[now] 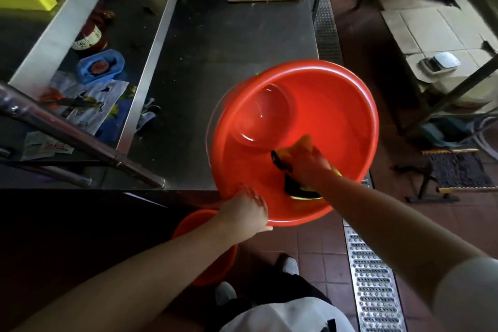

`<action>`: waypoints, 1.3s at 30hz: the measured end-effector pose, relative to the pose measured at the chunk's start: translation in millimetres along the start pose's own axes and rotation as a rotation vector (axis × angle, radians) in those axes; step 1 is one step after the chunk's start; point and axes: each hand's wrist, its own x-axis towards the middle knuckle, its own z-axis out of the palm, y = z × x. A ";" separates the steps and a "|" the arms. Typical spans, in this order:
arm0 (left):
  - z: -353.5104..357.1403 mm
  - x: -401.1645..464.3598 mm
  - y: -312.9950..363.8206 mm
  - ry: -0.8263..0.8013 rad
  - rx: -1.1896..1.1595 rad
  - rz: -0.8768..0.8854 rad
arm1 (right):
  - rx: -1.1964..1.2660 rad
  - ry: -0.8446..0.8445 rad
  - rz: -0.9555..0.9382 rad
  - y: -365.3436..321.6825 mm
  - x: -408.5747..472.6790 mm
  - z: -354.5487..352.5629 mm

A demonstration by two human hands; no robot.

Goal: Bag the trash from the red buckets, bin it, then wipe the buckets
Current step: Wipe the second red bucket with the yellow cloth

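Head view: left hand (pixel 244 211) grip clamps red bucket (pixel 336 105) rim; right hand (pixel 307 163) grip clenches cloth (pixel 293 186) inside.

A commercial kitchen is shown: a stainless steel worktop (pixel 229 43), a tiled floor (pixel 310 245) and a metal drain grate (pixel 372 286) are seen.

arms: 2, bare to above the elbow | left hand (pixel 244 209): no glove | right hand (pixel 310 162): no glove | right sleeve (pixel 469 296): short, white | top (pixel 285 315): white | trousers (pixel 272 291): dark | shoes (pixel 289 264): 2, pale grey
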 end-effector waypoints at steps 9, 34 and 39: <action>-3.6 -1.3 6.1 -0.116 0.114 0.095 | 0.079 0.050 -0.093 -11.3 55.5 42.4; 3.2 -6.0 7.7 -0.141 0.017 0.066 | 0.089 -0.149 -0.026 -23.0 -119.4 32.8; 4.2 -10.7 3.6 -0.120 0.018 0.102 | 0.086 -0.182 -0.026 -30.4 -93.3 31.8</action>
